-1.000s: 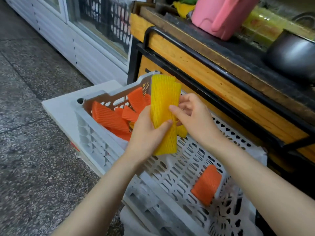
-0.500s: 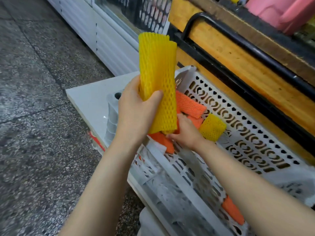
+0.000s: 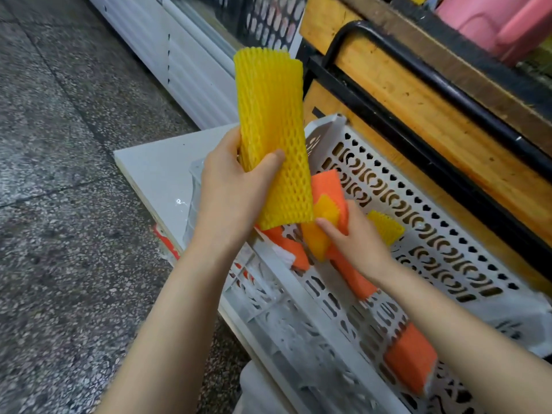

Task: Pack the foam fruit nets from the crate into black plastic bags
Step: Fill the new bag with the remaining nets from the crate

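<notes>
Left grip [image 3: 236, 192]: closed around a stack of yellow foam nets [image 3: 271, 130], which I hold upright above the left end of the white crate [image 3: 484, 258]. Right grip [image 3: 355, 237]: inside the crate, pinching a mixed bunch of orange and yellow nets [image 3: 310, 243]. A small yellow net [image 3: 386, 228] lies just beside my right grip. A single orange net [image 3: 409, 360] lies well apart on the crate floor.

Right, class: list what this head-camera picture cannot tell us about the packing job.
Head view:
- No black bags in frame; whereabouts unknown.
- Right hand fingertips buried among orange nets; grip unclear.
- Yellow nets in left hand: count hidden, stacked together.
- Crate near end cut off by bottom edge.
</notes>
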A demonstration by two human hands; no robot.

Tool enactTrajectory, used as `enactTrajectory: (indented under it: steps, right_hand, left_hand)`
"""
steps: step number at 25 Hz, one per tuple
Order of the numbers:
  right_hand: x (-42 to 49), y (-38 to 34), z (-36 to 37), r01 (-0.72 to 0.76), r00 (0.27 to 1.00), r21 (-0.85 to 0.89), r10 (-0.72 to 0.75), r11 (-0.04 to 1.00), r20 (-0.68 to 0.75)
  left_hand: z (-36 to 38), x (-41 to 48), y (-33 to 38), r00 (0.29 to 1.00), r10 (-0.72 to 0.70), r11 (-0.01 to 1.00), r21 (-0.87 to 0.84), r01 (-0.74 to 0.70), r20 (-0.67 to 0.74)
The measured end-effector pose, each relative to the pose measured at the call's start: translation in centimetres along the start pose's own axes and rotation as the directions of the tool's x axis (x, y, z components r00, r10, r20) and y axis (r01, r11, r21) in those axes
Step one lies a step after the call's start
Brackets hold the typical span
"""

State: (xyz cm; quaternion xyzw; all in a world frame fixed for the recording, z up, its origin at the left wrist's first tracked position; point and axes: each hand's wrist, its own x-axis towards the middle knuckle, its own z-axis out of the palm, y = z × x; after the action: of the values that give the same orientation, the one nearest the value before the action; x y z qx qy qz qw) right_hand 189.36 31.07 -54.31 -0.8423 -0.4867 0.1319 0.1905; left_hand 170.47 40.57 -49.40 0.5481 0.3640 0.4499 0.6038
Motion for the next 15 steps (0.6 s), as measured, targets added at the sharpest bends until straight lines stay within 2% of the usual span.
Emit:
enactTrajectory:
  steps: [4, 5, 8, 10, 13, 15]
  right_hand:
    - [-2.8, -0.4, -4.8, -0.034, 0.983, 0.186, 0.067, 0.982, -0.172]
    - [-2.8, 0.1, -5.5, -0.033, 0.972, 0.142, 0.065, 0.989, -0.225]
    - [-1.6, 3.0, -5.5, -0.090, 0.947, -0.200, 0.022, 0.976, -0.321]
    - [-0.9, 5.1, -3.7, -0.146, 0.963, -0.297, 0.067, 0.944, -0.262]
    - [-0.8, 7.2, 0.1, -0.210, 0.977, -0.346, 0.203, 0.914, -0.056]
    - [-0.8, 7.7, 1.5, -0.207, 0.970, -0.381, 0.240, 0.901, 0.040]
  left_hand:
    - [0.5, -0.7, 0.0, 0.999, -0.017, 1.000, 0.010, 0.017, 0.037]
    - [0.6, -1.0, 0.0, 0.999, -0.021, 1.000, 0.012, 0.020, 0.049]
    - [1.4, -1.9, 0.2, 0.996, -0.007, 0.999, 0.035, 0.003, 0.091]
    - [1.8, -2.4, 0.2, 0.995, 0.002, 0.999, 0.048, -0.007, 0.103]
    - [2.1, -2.7, 0.1, 0.993, 0.000, 0.998, 0.061, -0.007, 0.118]
    - [2.2, -2.8, -0.1, 0.992, -0.003, 0.998, 0.069, -0.006, 0.123]
